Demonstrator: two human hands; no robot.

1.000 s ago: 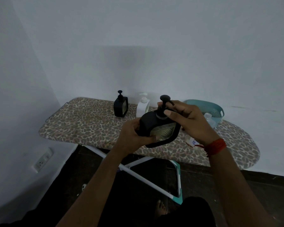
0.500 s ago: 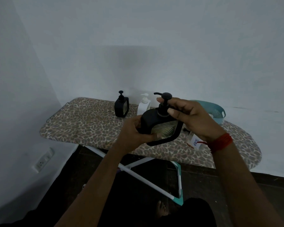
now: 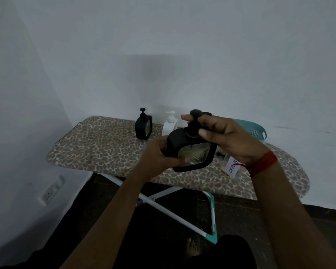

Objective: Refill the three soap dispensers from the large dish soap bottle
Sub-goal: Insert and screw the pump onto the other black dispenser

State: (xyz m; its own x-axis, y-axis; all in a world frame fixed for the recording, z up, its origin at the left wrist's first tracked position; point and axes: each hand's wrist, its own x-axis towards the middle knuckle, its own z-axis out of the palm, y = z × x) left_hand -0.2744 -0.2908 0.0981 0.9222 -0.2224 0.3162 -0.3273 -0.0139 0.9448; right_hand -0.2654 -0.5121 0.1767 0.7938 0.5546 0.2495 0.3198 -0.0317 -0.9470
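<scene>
Ironing board point(image 3: 105, 148): leopard-print cover, white crossed legs (teal foot trim).
Basket point(image 3: 260, 131): teal, perforated, on board's far right.
Wall socket point(image 3: 51, 191): white, low on left wall.

The left hand point(image 3: 159, 158) grips a dispenser point(image 3: 192, 150) above the board point(image 3: 97, 144); the right hand point(image 3: 227, 136) pinches its pump point(image 3: 195, 121). At ten o'clock of it stands a second dispenser point(image 3: 143, 126), at two o'clock a basket point(image 3: 254, 129).

Pump top point(image 3: 195, 113) on the held black dispenser point(image 3: 190, 150) has turned. The spout point(image 3: 207, 113) pointed left half a second ago; now it points right and lies across the right hand point(image 3: 227, 138). Pump top also sits slightly higher than a second ago. The right wrist's red thread point(image 3: 264, 162) has shifted right and up. More of the soap label point(image 3: 231, 166) under that wrist is exposed than a second ago.
</scene>
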